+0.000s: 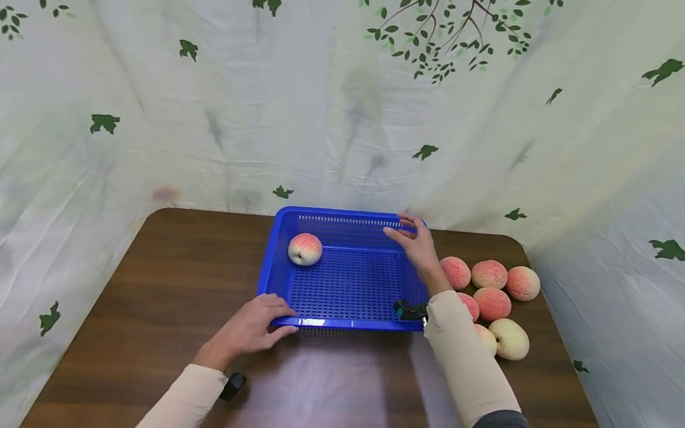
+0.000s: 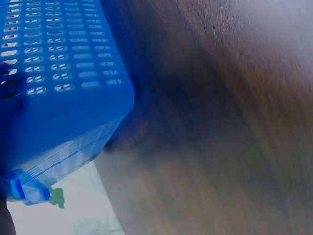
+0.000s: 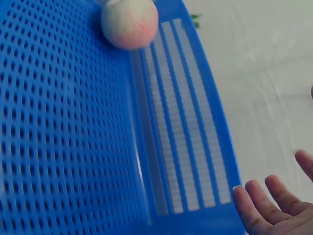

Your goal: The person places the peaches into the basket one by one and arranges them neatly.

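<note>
Step in hand: we are judging it to be the steadying or positioning of a blue basket [image 1: 355, 325] on the wooden table [image 1: 205, 275]. The next move, we are supposing, is calling for a steady left hold, with the right hand either settling on the rim or turning to the fruit.

Left: the left hand [image 1: 254, 325] is gripping the near-left rim, fingers over it, thumb apart on the near side.

Centre: the basket is facing mouth upward, its long axis running left to right — the right end slanting slightly nearer us. Whether its base is lying flat, we cannot tell. One peach [image 1: 305, 249] is lying inside, towards the far-left corner.

Right: the right hand [image 1: 419, 243] is spreading its fingers at the far-right rim, pinching nothing — contact uncertain. Beyond, loose peaches [image 1: 492, 303] are clustering beside the basket, some partly hidden by a sleeve [image 1: 469, 363].
</note>
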`<action>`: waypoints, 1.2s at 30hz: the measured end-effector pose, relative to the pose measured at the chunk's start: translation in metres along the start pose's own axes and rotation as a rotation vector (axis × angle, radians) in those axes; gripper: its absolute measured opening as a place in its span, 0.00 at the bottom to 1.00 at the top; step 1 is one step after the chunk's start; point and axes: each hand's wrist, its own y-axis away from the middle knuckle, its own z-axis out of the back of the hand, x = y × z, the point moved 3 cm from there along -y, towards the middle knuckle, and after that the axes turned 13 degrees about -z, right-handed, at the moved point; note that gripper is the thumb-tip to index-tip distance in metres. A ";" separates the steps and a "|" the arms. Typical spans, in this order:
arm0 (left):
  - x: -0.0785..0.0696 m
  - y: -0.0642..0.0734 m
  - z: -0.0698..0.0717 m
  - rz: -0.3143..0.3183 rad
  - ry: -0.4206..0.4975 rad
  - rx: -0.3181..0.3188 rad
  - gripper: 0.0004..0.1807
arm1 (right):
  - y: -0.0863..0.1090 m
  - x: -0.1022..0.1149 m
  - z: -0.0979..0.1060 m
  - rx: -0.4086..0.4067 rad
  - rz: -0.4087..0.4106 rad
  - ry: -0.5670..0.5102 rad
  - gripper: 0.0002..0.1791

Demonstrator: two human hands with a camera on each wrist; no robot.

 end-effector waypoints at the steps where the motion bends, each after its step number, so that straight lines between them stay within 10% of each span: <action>1: 0.001 0.000 -0.001 -0.002 0.001 -0.020 0.11 | 0.001 -0.001 0.006 -0.010 0.003 -0.011 0.34; 8: 0.005 0.000 -0.010 -0.013 -0.022 -0.175 0.29 | 0.015 -0.011 0.046 -0.077 -0.007 -0.106 0.34; 13: 0.006 0.000 -0.014 -0.009 -0.021 -0.265 0.24 | 0.026 -0.022 0.077 -0.155 -0.002 -0.164 0.32; 36: 0.005 -0.001 -0.018 0.109 -0.077 -0.272 0.35 | 0.083 -0.120 0.196 -0.509 -0.166 -0.087 0.27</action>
